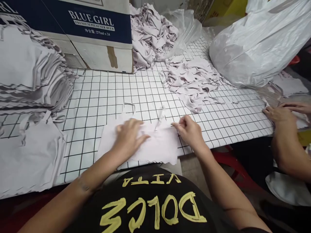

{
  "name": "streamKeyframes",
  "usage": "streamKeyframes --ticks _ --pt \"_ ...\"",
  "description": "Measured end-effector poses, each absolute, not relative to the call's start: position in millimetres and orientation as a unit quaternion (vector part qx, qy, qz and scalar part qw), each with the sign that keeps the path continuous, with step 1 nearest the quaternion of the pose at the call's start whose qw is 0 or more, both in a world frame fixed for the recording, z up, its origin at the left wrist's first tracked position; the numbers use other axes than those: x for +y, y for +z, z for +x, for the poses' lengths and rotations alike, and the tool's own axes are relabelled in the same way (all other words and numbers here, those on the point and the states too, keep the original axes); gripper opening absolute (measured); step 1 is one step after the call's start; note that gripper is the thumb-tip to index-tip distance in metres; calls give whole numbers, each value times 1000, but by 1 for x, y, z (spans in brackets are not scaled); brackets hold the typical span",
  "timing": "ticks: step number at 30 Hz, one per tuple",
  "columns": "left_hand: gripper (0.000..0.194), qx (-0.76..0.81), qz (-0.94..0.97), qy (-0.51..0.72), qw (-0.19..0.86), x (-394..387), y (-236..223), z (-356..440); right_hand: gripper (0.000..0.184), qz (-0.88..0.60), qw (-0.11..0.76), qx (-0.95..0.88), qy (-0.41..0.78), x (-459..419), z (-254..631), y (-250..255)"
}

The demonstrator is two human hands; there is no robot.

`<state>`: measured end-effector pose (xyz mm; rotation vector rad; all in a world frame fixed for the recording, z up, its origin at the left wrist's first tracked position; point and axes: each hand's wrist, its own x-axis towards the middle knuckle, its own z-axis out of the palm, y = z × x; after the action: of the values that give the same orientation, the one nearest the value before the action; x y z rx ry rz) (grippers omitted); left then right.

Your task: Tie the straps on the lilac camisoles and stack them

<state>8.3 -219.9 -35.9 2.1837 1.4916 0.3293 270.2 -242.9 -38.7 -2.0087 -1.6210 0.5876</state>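
A pale pinkish camisole (157, 147) with thin straps lies flat at the table's front edge. My left hand (130, 137), slightly blurred, rests on its left part with thumb and fingers apart. At the upper right corner of the camisole, my right hand (190, 131) pinches the cloth edge between thumb and fingers. One strap loop (128, 108) stretches away on the table beyond my left hand. Between the hands, a thin whitish piece (159, 117) stands up from the top edge, too blurred to make out.
Stacked camisoles (31, 158) lie at left, below a taller garment pile (31, 68). A beer carton (102, 38) stands behind. Loose fabric pieces (191, 79) and a full white plastic bag (252, 48) are on the checked table (97, 94). A co-worker's hands (283, 116) handle cloth at right.
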Motion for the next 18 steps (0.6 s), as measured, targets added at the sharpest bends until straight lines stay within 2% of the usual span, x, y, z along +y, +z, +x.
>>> streamKeyframes --ticks 3,6,9,11,14,16,18 --pt "43 709 687 88 132 -245 -34 -49 40 -754 136 -611 201 -275 279 -31" --pt "37 745 653 33 134 -265 -45 -79 34 -728 130 -631 234 -301 266 -38" --pt "29 728 627 138 239 -272 -50 -77 31 -713 246 -558 346 -307 253 -40" --pt "32 706 534 273 377 -270 -41 -77 35 -672 333 -452 482 -302 251 -30" --pt "41 614 364 417 563 -263 -11 -98 40 -575 399 -315 641 -287 247 -2" --pt "41 563 311 464 609 -255 16 -128 37 -530 411 -281 687 -266 237 18" --pt "33 544 307 504 597 -245 46 -170 31 -482 407 -294 718 -233 213 36"
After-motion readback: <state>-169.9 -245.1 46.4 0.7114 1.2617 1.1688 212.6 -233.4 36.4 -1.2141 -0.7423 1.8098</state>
